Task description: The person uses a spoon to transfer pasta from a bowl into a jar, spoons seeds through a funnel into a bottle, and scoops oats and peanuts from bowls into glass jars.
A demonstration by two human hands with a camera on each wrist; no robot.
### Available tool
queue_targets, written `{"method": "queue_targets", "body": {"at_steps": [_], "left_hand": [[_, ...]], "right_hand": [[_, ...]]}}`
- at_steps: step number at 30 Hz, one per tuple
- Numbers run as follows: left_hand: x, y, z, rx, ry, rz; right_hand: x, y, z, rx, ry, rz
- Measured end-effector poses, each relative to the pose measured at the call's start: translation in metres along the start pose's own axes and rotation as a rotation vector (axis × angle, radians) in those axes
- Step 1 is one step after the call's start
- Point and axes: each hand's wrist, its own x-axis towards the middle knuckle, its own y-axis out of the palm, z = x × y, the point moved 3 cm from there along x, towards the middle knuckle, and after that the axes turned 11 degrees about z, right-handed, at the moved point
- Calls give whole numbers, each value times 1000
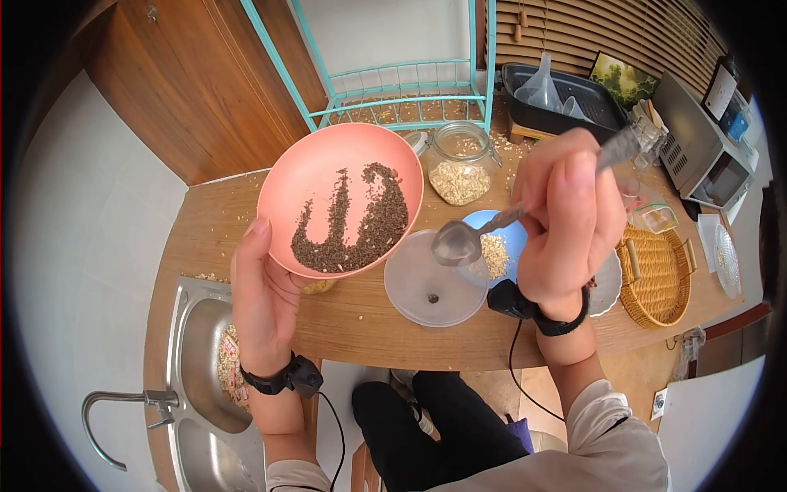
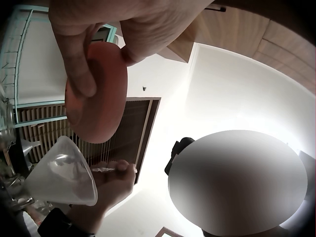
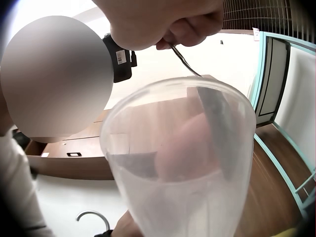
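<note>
over the worktop (image 1: 352,343), the left grip (image 1: 266,301) pinches the pink bowl (image 1: 316,174) by its eight o'clock rim, likely light, stiff, best held there; at three, the right grip (image 1: 571,220) pinches the spoon (image 1: 457,244).

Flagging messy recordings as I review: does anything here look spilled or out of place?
Yes. Pale flakes lie scattered on the counter near the glass jar and beside the sink, with pale bits in its basin. They look spilled, since similar flakes sit in the jar.
</note>
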Motion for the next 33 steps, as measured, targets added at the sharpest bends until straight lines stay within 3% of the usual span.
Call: {"method": "queue_targets", "body": {"at_steps": [4,7,9,12,16,21,22,33], "left_hand": [[-2,1,0,23,11,-18],[-1,0,1,88,24,-30],[-2,0,2,104,31,-42],[-3,0,2,128,39,-47],[-3,9,2,122,70,-95],[-4,9,1,134,71,-103],[-4,8,1,153,71,-88],[-5,11,0,158,80,-71]], "right_hand": [[-8,-1,4,-102,-113,59],[-7,-7,5,-39,-177,-96],[-3,-13,7,235,-52,-209],[1,-30,4,451,36,-158],[5,-18,3,435,45,-227],[3,-5,-1,67,-87,-60],[2,-7,-1,45,-90,48],[0,5,-4,18,-70,147]]}}
